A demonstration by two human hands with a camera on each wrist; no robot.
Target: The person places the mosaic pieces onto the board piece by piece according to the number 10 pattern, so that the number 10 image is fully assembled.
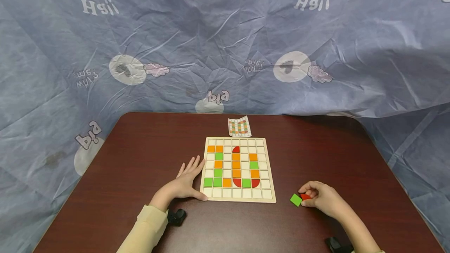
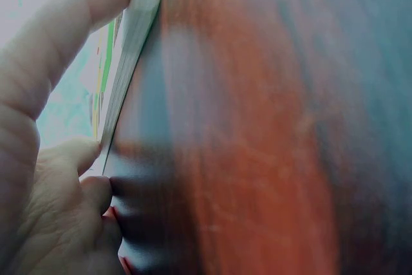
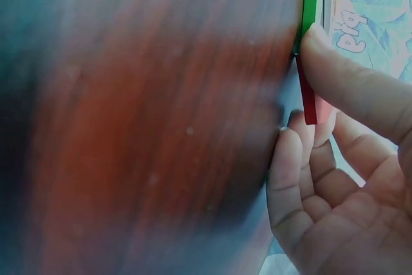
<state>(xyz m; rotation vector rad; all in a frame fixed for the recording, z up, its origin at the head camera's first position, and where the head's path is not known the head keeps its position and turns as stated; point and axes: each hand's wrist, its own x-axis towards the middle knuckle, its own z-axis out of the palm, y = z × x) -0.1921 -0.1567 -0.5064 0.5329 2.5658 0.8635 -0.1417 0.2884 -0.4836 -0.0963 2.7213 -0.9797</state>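
Note:
A pale wooden grid board [image 1: 247, 193] lies on the table, with orange, green and red tiles set in some of its squares. My left hand [image 1: 184, 184] rests against its left side, fingers spread, the thumb at the near left corner and the fingertips along the edge. Right of the board, my right hand [image 1: 325, 200] pinches a red tile [image 1: 304, 196] between thumb and fingers, partly covering it. Touching that tile is a green square tile [image 1: 296, 200]. From the right wrist, the thumb overlaps both the green tile [image 3: 311, 11] and the red tile [image 3: 308, 94].
Behind the board lies a small paper card [image 1: 240, 127] printed with a coloured grid pattern. The dark red-brown table [image 1: 161, 139] stretches around the board on all sides. A blue-grey printed cloth [image 1: 197, 50] hangs at the table's far edge.

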